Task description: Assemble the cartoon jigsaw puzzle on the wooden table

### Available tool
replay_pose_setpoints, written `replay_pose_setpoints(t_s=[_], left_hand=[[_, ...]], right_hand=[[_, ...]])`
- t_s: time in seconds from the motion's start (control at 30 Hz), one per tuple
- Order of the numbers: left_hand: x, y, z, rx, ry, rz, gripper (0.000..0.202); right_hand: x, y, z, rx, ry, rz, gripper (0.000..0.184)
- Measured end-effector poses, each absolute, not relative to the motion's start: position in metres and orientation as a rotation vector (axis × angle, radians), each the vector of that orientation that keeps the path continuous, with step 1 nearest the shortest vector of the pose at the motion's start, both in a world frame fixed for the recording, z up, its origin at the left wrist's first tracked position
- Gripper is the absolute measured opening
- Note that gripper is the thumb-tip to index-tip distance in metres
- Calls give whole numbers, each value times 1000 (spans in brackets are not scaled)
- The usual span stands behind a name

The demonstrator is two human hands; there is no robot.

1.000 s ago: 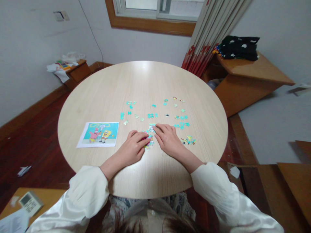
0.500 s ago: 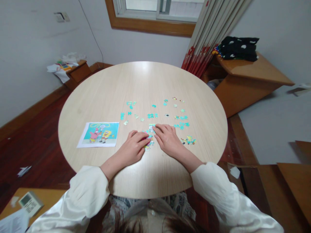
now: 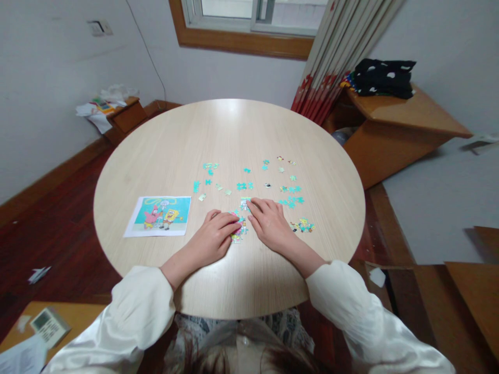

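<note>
A partly joined jigsaw puzzle [image 3: 236, 238] in pink, yellow and white lies near the middle of the table. My left hand [image 3: 213, 234] rests over its left side, fingers stretched out flat and covering part of it. Just above this part is a small jigsaw piece [image 3: 245, 204] with a pale figure, perhaps several pieces joined. My right hand [image 3: 270, 222] has its fingertips on that piece's right edge, the thumb lower down beside the joined puzzle. A printed picture [image 3: 159, 216] of cartoon figures lies left of my left hand.
Loose turquoise pieces [image 3: 245, 186] are scattered beyond my hands, with more turquoise pieces [image 3: 291, 201] to the right. A small pile of mixed pieces [image 3: 304, 225] lies beside my right wrist. The round wooden table [image 3: 230, 130] stands before a window and curtain [image 3: 331, 57].
The small piece under my right fingertips has shifted slightly right and shows a little more. The right fingers moved a little with it; my left hand stays nearly still.
</note>
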State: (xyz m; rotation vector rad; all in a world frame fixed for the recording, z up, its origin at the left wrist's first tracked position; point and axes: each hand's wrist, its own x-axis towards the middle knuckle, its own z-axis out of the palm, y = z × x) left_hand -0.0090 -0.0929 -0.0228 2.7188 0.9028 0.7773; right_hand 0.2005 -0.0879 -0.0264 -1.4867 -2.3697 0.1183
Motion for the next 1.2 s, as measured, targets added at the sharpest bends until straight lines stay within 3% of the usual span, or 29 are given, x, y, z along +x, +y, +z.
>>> replay_pose_setpoints(t_s=[0.23,0.67,0.97,1.2], left_hand=[[-13,-89,-20,2634,1022,899,31],[-14,-90,-24,2641,1096,736,33],[-20,-86,-21,2606,1087,938,27],[-20,-94,-24,2720,796,840,44]], right_hand=[[201,-89,-26,-1454,-2355,85,39],[202,-89,-28,-1422,-2359,86,40],[227,-83,-20,-1493,-1995,-44,39],[270,-102,-12,-1539,-1809,-90,32]])
